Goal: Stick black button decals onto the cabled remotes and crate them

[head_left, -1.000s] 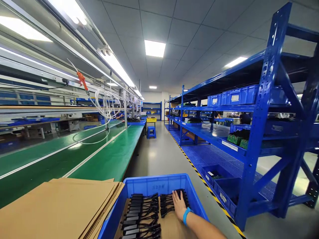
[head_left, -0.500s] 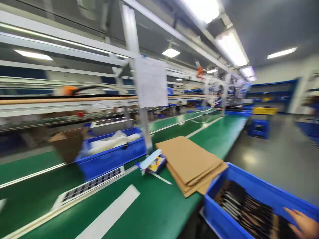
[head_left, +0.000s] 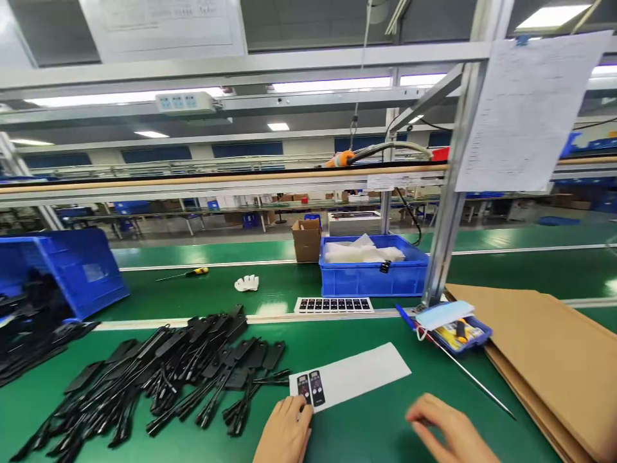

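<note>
A white backing strip (head_left: 359,375) lies slantwise on the green bench, with two black printed labels (head_left: 317,388) at its left end. My left hand (head_left: 283,429) has its fingertips and thumb closed at the strip's lower left corner, partly covering one label. To the right of the strip, my right hand (head_left: 448,429) is above the bench, thumb and fingers apart and nothing visible in them. Left of my left hand lies a heap of black cabled devices (head_left: 168,370). A fuller sheet of black labels (head_left: 333,305) rests farther back.
A blue bin (head_left: 375,280) with white packing material stands behind the sheet. Cardboard sheets (head_left: 540,341) and a small blue tray (head_left: 475,337) are to the right. A tipped blue bin (head_left: 87,273), a screwdriver (head_left: 186,274) and a white glove (head_left: 247,283) lie leftward. A metal post (head_left: 450,193) rises from the bench.
The view has swung left from the bin of dark parts to the bench. One hand showed over that bin; now both hands are at the bench, the left at the label strip.
</note>
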### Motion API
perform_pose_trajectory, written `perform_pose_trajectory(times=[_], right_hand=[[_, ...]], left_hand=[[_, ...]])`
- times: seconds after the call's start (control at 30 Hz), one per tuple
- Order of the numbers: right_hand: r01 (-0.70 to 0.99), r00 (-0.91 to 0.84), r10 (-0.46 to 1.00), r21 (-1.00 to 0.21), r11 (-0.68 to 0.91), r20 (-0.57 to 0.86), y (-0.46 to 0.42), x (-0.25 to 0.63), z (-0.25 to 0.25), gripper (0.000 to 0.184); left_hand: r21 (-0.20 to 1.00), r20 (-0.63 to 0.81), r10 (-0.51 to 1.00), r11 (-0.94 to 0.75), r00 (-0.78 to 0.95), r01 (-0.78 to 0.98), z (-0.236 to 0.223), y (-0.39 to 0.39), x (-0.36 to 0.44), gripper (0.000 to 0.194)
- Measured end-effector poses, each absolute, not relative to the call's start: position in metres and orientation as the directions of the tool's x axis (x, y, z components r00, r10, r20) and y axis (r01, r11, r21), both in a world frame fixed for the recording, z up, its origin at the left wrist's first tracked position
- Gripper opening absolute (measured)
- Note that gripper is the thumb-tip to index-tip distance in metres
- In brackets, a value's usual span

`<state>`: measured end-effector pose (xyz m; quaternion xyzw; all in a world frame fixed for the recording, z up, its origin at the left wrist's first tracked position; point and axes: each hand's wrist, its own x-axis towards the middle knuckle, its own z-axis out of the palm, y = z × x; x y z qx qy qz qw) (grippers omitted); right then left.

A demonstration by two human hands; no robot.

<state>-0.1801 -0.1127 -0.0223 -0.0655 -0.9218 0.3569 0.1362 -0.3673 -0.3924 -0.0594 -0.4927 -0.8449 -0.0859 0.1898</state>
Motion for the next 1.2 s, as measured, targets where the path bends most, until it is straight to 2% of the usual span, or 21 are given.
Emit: perform_pose_trajectory(times=[0.07,0.17,0.27,0.37,0.43,0.57,0.67,0.73,0.87,0.93,1.07,1.2], right_hand=[[-0.024,-0.967,0.149,-0.652,0.758,0.209,-0.147,-0.23,-0.007,0.02],[-0.052,-0.961,0.127,-0.615,0.787,0.244,-0.179,-0.29,-0.014,0.024],[-0.021,-0.953,0.142,-0.529,0.849,0.266,-0.193,-0.331,-0.034,0.031],[-0.032,-0.954,0.103,-0.44,0.898,0.281,-0.202,-0.349,-0.049,0.03],[-0.074,-0.952,0.066,-0.437,0.897,0.297,-0.206,-0.35,-0.054,0.025],[-0.136,-0.933,0.066,-0.515,0.846,0.355,-0.207,-0.344,-0.059,0.02],[-0.081,-0.921,0.13,-0.508,0.858,0.367,-0.204,-0.344,-0.06,0.026],[-0.029,-0.93,0.157,-0.494,0.869,0.331,-0.204,-0.346,-0.06,0.023],[0.02,-0.954,0.171,-0.516,0.856,0.247,-0.206,-0.351,-0.055,0.019],[0.016,-0.952,0.174,-0.525,0.851,0.252,-0.207,-0.352,-0.053,0.018],[-0.108,-0.922,0.119,-0.542,0.833,0.367,-0.204,-0.349,-0.052,0.008],[-0.267,-0.862,0.055,-0.543,0.797,0.504,-0.198,-0.34,-0.043,0.016]], left_hand=[[0.011,0.386,0.784,0.524,-0.487,0.852,-0.056,-0.401,-0.376,0.033],[0.019,0.408,0.803,0.468,-0.434,0.884,-0.063,-0.407,-0.387,0.039],[-0.043,0.536,0.774,0.423,-0.337,0.905,-0.08,-0.404,-0.395,0.036],[-0.078,0.641,0.715,0.421,-0.278,0.903,-0.092,-0.401,-0.399,0.028],[-0.075,0.613,0.736,0.417,-0.289,0.906,-0.09,-0.401,-0.399,0.027],[-0.042,0.52,0.788,0.408,-0.328,0.912,-0.074,-0.403,-0.395,0.025],[0.006,0.444,0.814,0.415,-0.374,0.91,-0.065,-0.402,-0.393,0.021],[0.028,0.413,0.818,0.428,-0.4,0.903,-0.062,-0.401,-0.392,0.02],[0.03,0.412,0.816,0.433,-0.406,0.901,-0.062,-0.401,-0.392,0.02],[0.026,0.414,0.815,0.434,-0.405,0.901,-0.063,-0.401,-0.393,0.02],[0.007,0.393,0.82,0.45,-0.416,0.893,-0.063,-0.4,-0.394,0.02],[0.021,0.351,0.834,0.447,-0.425,0.894,-0.054,-0.395,-0.393,0.019]])
